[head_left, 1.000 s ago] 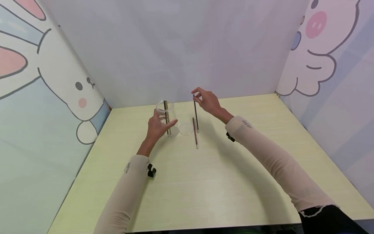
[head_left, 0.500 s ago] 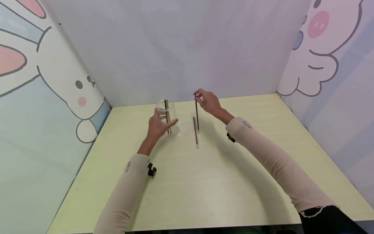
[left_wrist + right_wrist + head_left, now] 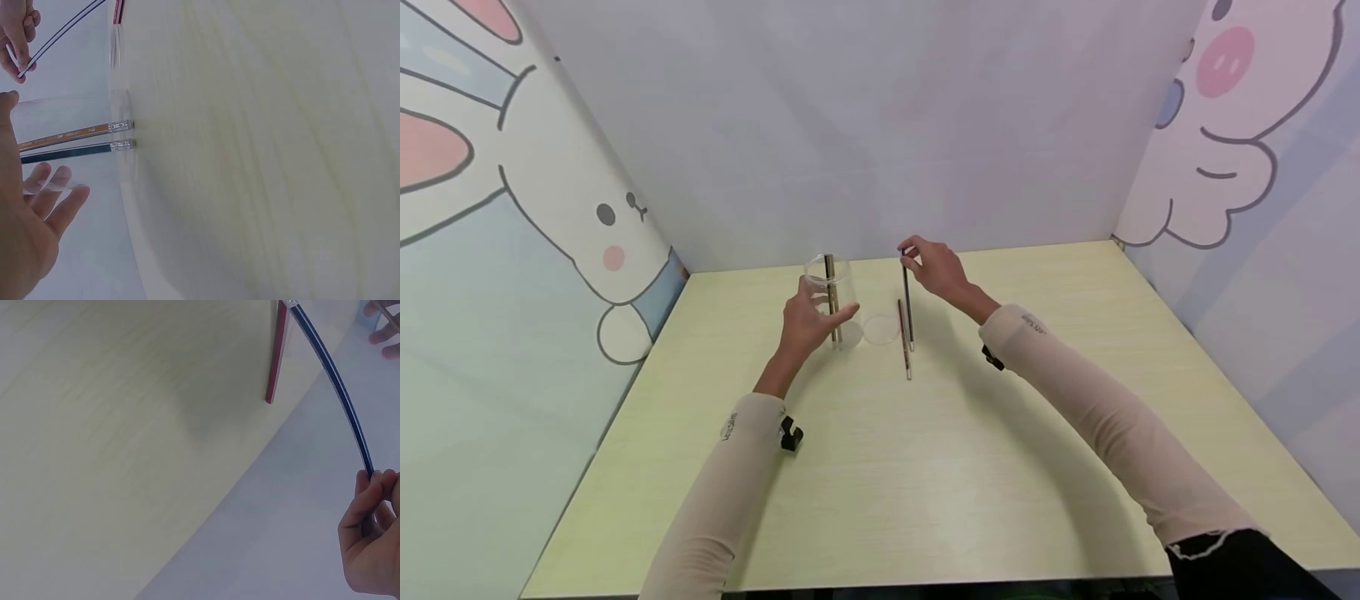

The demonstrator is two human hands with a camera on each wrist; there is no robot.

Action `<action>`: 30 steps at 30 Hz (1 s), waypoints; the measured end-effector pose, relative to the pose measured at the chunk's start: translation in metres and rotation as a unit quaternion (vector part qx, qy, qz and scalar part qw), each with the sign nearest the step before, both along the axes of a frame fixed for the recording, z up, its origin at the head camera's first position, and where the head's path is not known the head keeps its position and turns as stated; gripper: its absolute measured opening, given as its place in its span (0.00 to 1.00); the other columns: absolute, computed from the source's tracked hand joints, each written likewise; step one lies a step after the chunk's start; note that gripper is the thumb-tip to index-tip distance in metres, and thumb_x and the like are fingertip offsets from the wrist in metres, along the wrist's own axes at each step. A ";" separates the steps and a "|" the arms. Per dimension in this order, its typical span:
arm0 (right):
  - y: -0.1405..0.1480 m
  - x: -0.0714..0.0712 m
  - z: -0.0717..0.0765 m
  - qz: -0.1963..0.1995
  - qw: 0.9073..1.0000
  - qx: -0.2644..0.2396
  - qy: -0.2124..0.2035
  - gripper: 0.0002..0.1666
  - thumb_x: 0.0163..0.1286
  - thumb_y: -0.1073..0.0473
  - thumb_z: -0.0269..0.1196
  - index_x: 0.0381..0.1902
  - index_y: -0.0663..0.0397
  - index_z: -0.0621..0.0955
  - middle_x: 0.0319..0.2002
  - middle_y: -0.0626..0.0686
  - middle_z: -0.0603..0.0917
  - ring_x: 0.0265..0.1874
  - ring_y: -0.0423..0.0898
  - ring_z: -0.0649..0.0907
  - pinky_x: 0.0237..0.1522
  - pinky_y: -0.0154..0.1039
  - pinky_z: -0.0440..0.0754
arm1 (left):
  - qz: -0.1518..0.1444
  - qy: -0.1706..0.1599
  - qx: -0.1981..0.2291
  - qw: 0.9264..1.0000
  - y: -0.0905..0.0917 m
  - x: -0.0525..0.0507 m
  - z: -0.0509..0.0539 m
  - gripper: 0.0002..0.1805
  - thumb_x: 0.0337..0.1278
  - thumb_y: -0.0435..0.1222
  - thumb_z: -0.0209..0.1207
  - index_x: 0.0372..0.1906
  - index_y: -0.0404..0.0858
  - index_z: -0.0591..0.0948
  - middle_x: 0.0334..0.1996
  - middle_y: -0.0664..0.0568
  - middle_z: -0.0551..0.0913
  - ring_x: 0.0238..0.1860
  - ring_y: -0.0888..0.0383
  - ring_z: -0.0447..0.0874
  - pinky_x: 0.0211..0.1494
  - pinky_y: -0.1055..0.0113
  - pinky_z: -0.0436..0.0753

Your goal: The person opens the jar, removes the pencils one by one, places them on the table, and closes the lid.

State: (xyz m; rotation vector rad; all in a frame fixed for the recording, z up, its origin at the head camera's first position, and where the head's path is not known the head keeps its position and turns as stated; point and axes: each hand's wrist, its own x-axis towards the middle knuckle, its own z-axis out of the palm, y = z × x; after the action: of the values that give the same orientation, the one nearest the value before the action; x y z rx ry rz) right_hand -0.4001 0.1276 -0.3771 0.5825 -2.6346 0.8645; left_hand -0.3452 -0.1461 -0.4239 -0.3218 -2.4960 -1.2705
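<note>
My left hand [image 3: 805, 323] grips a clear cylindrical container [image 3: 852, 292], thumb on one side and fingers on the other. Upright inside it stand a gold-brown pencil [image 3: 75, 134] and a dark pencil [image 3: 69, 154], their eraser ends at the bottom. To the right, my right hand [image 3: 942, 271] pinches a dark blue striped pencil [image 3: 337, 384] near its top end, and its eraser end points down. Close beside that pencil's lower part, a red pencil [image 3: 904, 346] lies on the table. Whether the two pencils touch cannot be told.
Between container and red pencil lies a clear round disc [image 3: 880, 328], apparently a lid. All stand toward the back of the pale wooden table [image 3: 925, 467], near the plain back wall [image 3: 865, 125]. Side walls with cartoon prints, a rabbit [image 3: 568, 217] on the left, flank it.
The right hand has come slightly down and nearer with the dark blue pencil. The left hand keeps its grip on the container, and the view has shifted a little.
</note>
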 end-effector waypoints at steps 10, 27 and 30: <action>0.000 0.003 -0.013 -0.004 1.000 0.009 -0.029 0.18 0.81 0.56 0.60 0.63 0.54 0.79 0.53 0.57 0.88 0.35 0.54 0.87 0.34 0.50 0.80 | -0.004 0.005 0.005 1.000 0.001 0.000 0.000 0.45 0.50 0.55 0.77 0.65 0.40 0.67 0.61 0.38 0.80 0.59 0.40 0.85 0.55 0.46 0.86; -0.002 0.004 -0.037 -0.006 0.997 0.046 -0.061 0.19 0.80 0.54 0.61 0.62 0.56 0.82 0.52 0.56 0.89 0.43 0.54 0.88 0.36 0.49 0.82 | -0.002 0.007 0.001 1.000 0.000 0.002 -0.002 0.44 0.51 0.55 0.77 0.65 0.40 0.67 0.61 0.39 0.80 0.59 0.39 0.85 0.55 0.46 0.86; -0.002 0.005 -0.039 -0.006 0.997 0.051 -0.066 0.19 0.80 0.54 0.61 0.62 0.56 0.82 0.52 0.56 0.89 0.44 0.54 0.88 0.36 0.49 0.82 | 0.000 0.007 -0.001 1.000 0.000 0.002 -0.002 0.44 0.51 0.55 0.77 0.65 0.40 0.67 0.61 0.39 0.81 0.59 0.39 0.85 0.55 0.47 0.86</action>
State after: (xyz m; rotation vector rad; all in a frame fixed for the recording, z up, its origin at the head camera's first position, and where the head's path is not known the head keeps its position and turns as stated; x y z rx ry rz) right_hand -0.3949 0.1260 -0.4156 0.5522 -2.8120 0.7943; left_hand -0.3436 -0.1461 -0.4263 -0.3307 -2.4856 -1.2620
